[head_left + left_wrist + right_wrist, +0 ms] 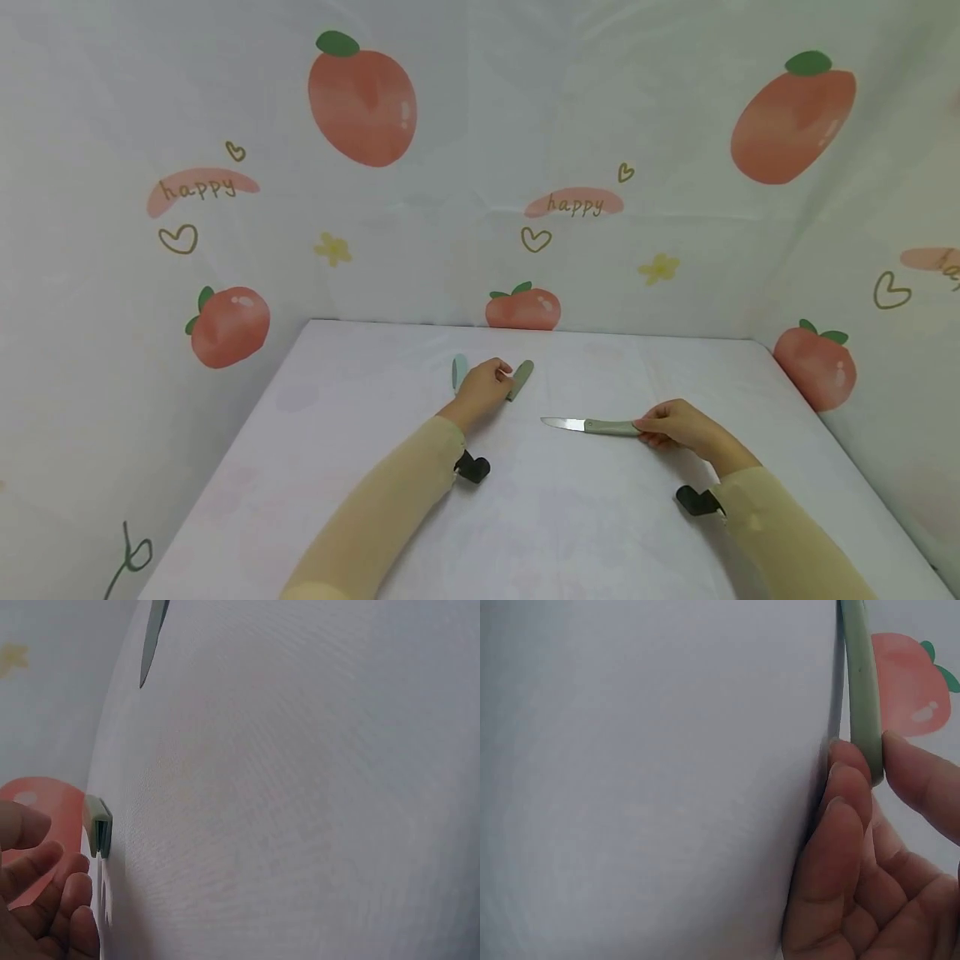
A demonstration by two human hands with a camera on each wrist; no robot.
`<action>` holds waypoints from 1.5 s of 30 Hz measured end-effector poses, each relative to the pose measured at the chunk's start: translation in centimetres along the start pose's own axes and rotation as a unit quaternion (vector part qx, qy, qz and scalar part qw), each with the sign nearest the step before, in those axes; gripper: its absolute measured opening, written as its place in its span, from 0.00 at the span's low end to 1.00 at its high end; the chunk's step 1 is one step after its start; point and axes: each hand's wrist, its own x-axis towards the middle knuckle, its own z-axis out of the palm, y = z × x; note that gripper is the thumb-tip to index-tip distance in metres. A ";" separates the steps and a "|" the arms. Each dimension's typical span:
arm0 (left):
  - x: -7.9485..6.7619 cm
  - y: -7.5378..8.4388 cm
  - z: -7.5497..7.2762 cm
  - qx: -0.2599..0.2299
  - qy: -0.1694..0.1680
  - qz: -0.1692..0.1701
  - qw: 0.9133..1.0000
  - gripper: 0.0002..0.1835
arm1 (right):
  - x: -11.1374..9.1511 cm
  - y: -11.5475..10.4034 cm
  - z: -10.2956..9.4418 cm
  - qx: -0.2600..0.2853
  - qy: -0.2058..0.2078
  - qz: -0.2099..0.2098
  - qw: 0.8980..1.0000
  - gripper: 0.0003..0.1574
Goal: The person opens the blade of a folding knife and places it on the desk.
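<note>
White cloth backdrop (465, 100), printed with red fruit, hearts and "happy", takes up most of our head view. Below it, a pale tabletop (570, 517). Next in size, two beige sleeves (390, 500), one reaching in on each side.

Right hand (678, 429): thumb and fingers pinch the butt of the paring knife (600, 427), which lies level across the front of the left hand's reach, blade pointing left. We judge the far-end grip keeps the skin well away from the edge, and the fingers tucked beneath seem to prop the handle off the surface.

Left hand (486, 387): thumb and fingertips stand apart, loosely bent, pinching nothing we can make out. They are just beside a grey-green blade sheath (522, 377); whether any finger touches it, we cannot tell. Its colour suits the knife handle, so we take the two as a pair. Smallest, beyond that wrist, a pale blue item (460, 371), partly hidden.

Left wrist view alone gives us the sheath's slot, end-on. Right wrist view alone shows the fingers under the handle, but no blade.
</note>
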 end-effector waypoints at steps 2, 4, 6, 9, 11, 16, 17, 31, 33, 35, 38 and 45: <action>0.1 0.2 0.0 0.008 -0.002 0.002 1.000 0.12 | 0.0 -0.1 0.1 -0.008 0.013 0.008 1.000 0.13; 0.2 0.3 0.0 0.014 -0.003 0.000 1.000 0.12 | 0.0 -0.2 0.2 -0.017 0.021 0.011 1.000 0.13; 0.3 0.4 0.1 0.022 -0.008 -0.008 1.000 0.13 | 0.0 -0.3 0.4 -0.025 0.028 0.013 0.999 0.12; 0.6 0.5 0.2 0.037 -0.016 -0.018 0.999 0.14 | 0.1 -0.4 0.5 -0.029 0.036 0.017 0.999 0.12; 0.8 0.5 0.3 0.045 -0.025 -0.024 0.998 0.15 | 0.1 -0.4 0.5 -0.031 0.039 0.017 0.999 0.13; 1.0 0.7 0.5 0.060 -0.029 -0.031 0.997 0.17 | 0.1 -0.5 0.5 -0.024 0.040 0.021 0.999 0.13; 1.0 0.8 0.5 0.064 -0.027 -0.031 0.997 0.17 | 0.0 -0.6 0.5 -0.025 0.038 0.021 0.999 0.13; 0.9 1.4 1.1 0.103 -0.013 -0.052 0.993 0.15 | -1.5 -3.1 -0.5 -0.038 0.027 0.009 0.999 0.21; 0.9 1.2 1.0 0.104 -0.020 -0.053 0.993 0.14 | -1.6 -3.6 -0.4 -0.034 0.030 0.004 0.999 0.22; 1.0 1.1 1.0 0.104 -0.026 -0.050 0.993 0.13 | -1.7 -4.1 -0.4 -0.026 0.033 -0.003 0.999 0.22; 1.0 1.0 0.9 0.100 -0.031 -0.043 0.994 0.12 | -1.9 -4.9 -0.2 -0.016 0.033 -0.018 0.999 0.22; 0.5 0.9 0.6 0.065 -0.037 -0.040 0.996 0.09 | -1.9 -6.2 0.9 -0.004 0.030 -0.046 0.998 0.21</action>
